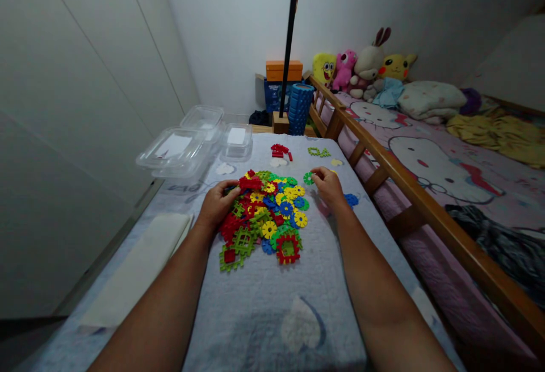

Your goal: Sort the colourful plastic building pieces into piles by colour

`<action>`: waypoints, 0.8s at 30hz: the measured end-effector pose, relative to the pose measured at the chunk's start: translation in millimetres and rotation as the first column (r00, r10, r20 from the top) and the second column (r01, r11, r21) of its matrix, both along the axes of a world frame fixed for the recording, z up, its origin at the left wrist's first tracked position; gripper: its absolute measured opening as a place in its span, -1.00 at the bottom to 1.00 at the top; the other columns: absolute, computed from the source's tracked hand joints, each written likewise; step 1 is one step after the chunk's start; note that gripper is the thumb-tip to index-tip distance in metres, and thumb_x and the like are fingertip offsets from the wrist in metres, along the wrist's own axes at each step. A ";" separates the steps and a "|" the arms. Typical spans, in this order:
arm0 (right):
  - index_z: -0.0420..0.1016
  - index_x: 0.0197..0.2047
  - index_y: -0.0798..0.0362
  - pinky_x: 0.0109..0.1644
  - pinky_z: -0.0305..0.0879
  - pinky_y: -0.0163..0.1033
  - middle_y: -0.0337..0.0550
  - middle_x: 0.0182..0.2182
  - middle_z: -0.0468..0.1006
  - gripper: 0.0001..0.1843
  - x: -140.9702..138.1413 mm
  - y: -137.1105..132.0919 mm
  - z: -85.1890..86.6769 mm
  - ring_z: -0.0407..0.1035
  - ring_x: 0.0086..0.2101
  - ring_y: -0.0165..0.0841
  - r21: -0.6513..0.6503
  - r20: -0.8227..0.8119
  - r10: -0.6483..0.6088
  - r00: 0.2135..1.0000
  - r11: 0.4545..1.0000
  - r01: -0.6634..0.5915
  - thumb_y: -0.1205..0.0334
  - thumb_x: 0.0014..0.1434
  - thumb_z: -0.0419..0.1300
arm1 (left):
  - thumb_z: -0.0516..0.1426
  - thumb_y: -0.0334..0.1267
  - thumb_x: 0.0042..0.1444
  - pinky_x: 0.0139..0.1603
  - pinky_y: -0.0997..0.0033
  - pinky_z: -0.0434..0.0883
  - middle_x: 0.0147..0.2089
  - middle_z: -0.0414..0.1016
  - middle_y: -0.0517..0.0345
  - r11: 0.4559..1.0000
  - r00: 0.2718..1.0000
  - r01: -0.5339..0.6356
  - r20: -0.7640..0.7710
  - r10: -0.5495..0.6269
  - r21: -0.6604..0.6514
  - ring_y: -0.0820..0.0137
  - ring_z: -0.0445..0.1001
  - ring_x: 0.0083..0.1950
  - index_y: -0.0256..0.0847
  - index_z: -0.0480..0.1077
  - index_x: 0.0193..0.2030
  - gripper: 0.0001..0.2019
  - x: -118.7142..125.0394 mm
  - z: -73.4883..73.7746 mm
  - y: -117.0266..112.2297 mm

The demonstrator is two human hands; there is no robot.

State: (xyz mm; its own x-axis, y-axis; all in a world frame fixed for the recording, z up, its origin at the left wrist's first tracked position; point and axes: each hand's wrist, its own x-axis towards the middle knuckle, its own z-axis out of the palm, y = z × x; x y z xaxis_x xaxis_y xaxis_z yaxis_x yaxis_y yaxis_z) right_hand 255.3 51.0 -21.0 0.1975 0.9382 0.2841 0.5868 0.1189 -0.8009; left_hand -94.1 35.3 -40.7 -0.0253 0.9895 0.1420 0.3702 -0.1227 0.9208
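A pile of interlocking plastic toy pieces [264,213] lies mid-table: yellow, blue and green notched discs mixed with red and lime-green square pieces. My right hand [330,187] is right of the pile, thumb and fingertips pinching a green notched disc [307,178] by its edge. At the pile's left side, my left hand [219,204] has its thumb and fingers closed at a red plastic piece [250,183] on top. A blue notched disc [351,200] sits beside my right wrist, and a yellow piece is partly hidden behind that hand.
Clear plastic boxes [174,150] stand at the back left. Small groups of red pieces [280,149] and lime-green pieces [319,151] lie toward the far edge. A white folded sheet [140,270] is at the left. Along the right runs a wooden bed rail [409,190].
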 end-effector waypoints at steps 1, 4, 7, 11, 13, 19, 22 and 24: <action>0.60 -0.22 0.07 -0.19 0.32 -0.22 -0.19 -0.39 0.59 -0.76 5.9 0.0 1.9 0.41 -0.36 -0.30 -0.006 -0.012 -0.020 1.000 1.000 0.020 0.18 0.08 0.18 | 0.24 0.13 0.01 -0.03 0.24 0.49 -0.13 0.67 0.02 1.000 1.000 -0.003 -0.001 0.003 0.000 0.14 0.58 -0.07 -0.20 0.59 -0.03 -0.49 0.2 0.6 -0.3; 0.55 -0.32 0.05 -0.19 0.32 -0.22 -0.19 -0.40 0.59 -0.82 20.9 0.9 7.1 0.41 -0.36 -0.31 0.003 -0.039 -0.077 0.996 0.997 0.077 0.18 0.02 0.20 | 0.25 0.12 0.00 -0.02 0.23 0.49 -0.13 0.67 0.03 1.000 1.000 -0.009 -0.007 0.009 0.001 0.14 0.58 -0.07 -0.20 0.60 -0.06 -0.51 0.7 2.8 -1.0; 0.50 -0.41 0.04 -0.20 0.32 -0.22 -0.20 -0.44 0.56 -0.89 30.8 8.7 10.5 0.40 -0.37 -0.31 0.002 -0.066 -0.136 0.988 0.991 0.137 0.21 -0.04 0.20 | 0.25 0.11 -0.01 0.00 0.22 0.49 -0.12 0.67 0.02 1.000 1.000 -0.005 -0.003 0.005 -0.001 0.14 0.58 -0.07 -0.20 0.60 -0.06 -0.51 0.9 3.9 -0.4; 0.46 -0.46 0.03 -0.29 0.30 -0.26 -0.24 -0.49 0.52 -0.92 37.4 32.1 12.8 0.37 -0.42 -0.34 -0.026 -0.114 -0.202 0.973 0.979 0.200 0.24 -0.12 0.21 | 0.24 0.12 0.00 0.01 0.20 0.48 -0.08 0.66 -0.01 1.000 1.000 -0.002 0.001 0.002 -0.004 0.13 0.57 -0.05 -0.22 0.59 -0.04 -0.50 0.2 1.9 1.6; 0.45 -0.46 0.03 -0.38 0.27 -0.30 -0.27 -0.52 0.50 -0.91 37.2 44.2 14.5 0.34 -0.46 -0.37 -0.061 -0.168 -0.221 0.961 0.975 0.214 0.23 -0.14 0.21 | 0.24 0.12 0.01 0.02 0.20 0.47 -0.07 0.66 -0.01 1.000 1.000 -0.002 -0.002 0.002 -0.004 0.13 0.57 -0.04 -0.22 0.59 -0.04 -0.49 -0.4 0.5 2.2; 0.44 -0.42 0.03 -0.50 0.16 -0.35 -0.32 -0.59 0.43 -0.87 30.8 56.7 26.1 0.29 -0.54 -0.42 -0.166 -0.235 -0.131 0.963 0.982 0.093 0.24 -0.15 0.23 | 0.25 0.14 0.01 -0.02 0.23 0.48 -0.09 0.67 0.00 1.000 1.000 0.010 0.019 -0.010 -0.008 0.15 0.58 -0.06 -0.21 0.59 -0.04 -0.49 -1.3 -1.0 1.0; 0.44 -0.40 0.02 -0.49 0.19 -0.33 -0.31 -0.57 0.44 -0.86 40.7 52.3 31.0 0.31 -0.53 -0.40 -0.163 -0.242 -0.181 0.953 0.976 0.144 0.27 -0.14 0.25 | 0.25 0.14 0.01 -0.04 0.23 0.49 -0.11 0.67 0.01 1.000 1.000 0.010 0.028 -0.010 -0.007 0.16 0.58 -0.08 -0.20 0.59 -0.03 -0.49 -1.2 -1.1 0.5; 0.44 -0.40 0.00 -0.48 0.20 -0.32 -0.30 -0.55 0.44 -0.87 52.9 46.8 32.8 0.31 -0.51 -0.39 -0.173 -0.227 -0.219 0.949 0.968 0.182 0.28 -0.12 0.26 | 0.25 0.13 0.02 -0.04 0.22 0.49 -0.10 0.67 0.00 1.000 1.000 0.009 0.019 -0.009 -0.006 0.15 0.58 -0.07 -0.20 0.59 -0.03 -0.49 -1.1 -1.0 0.5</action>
